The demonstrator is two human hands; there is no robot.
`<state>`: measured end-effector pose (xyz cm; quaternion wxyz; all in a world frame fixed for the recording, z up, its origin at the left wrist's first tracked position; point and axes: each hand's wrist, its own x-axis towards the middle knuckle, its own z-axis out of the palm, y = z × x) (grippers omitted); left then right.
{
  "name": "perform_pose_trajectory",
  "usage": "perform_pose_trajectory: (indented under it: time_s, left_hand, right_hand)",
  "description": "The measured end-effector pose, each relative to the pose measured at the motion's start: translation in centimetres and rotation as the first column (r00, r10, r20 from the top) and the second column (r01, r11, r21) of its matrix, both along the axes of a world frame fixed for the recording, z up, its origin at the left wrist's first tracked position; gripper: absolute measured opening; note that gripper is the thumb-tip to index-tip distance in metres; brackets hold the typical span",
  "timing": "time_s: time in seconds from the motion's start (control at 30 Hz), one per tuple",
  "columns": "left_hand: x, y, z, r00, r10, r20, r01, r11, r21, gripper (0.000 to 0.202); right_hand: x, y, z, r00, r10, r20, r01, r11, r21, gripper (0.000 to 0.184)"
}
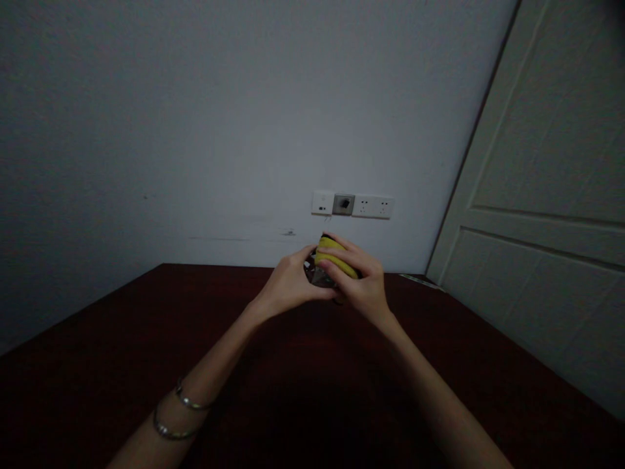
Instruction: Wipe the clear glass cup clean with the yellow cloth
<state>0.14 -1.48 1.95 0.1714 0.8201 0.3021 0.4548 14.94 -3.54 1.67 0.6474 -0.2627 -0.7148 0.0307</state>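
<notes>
My right hand (364, 279) is closed around a yellow sponge (333, 253), which has a dark edge along its top. Just left of it, my left hand (289, 281) curls around a dark, see-through glass object (319, 276). Its exact kind is hard to make out, since fingers and the sponge cover much of it. The sponge sits against or directly in front of the glass object. Both hands are close together above the far part of the table, and two metal bracelets circle the left forearm.
A dark red table (195, 339) stretches up to a pale wall (219, 130). White wall sockets (374, 207) and a grey outlet plate (344, 204) are behind the hands. On the right stands a panelled door (547, 195); a flat strip (420, 281) lies at the table's right back edge.
</notes>
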Motion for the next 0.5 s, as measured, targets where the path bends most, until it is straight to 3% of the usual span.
perform_pose_trajectory:
  time_s: [0.1, 0.3, 0.5]
  left_hand:
    - [0.0, 0.0, 0.1, 0.999, -0.015, 0.045, 0.018, 0.998, -0.054, 0.054]
    - [0.1, -0.3, 0.2, 1.0, 0.013, 0.007, -0.013, 0.998, -0.057, 0.067]
    - [-0.1, 0.1, 0.1, 0.999, 0.043, 0.017, -0.042, 0.996, -0.074, 0.054]
  right_hand:
    - [0.0, -0.2, 0.0, 0.995, 0.037, 0.096, -0.041, 0.999, 0.034, 0.02]
    - [0.1, 0.9, -0.1, 0.98, 0.011, -0.199, -0.033, 0.994, -0.108, 0.016]
    - [0.1, -0.1, 0.0, 0.995, 0.065, 0.075, -0.065, 0.998, 0.005, 0.023]
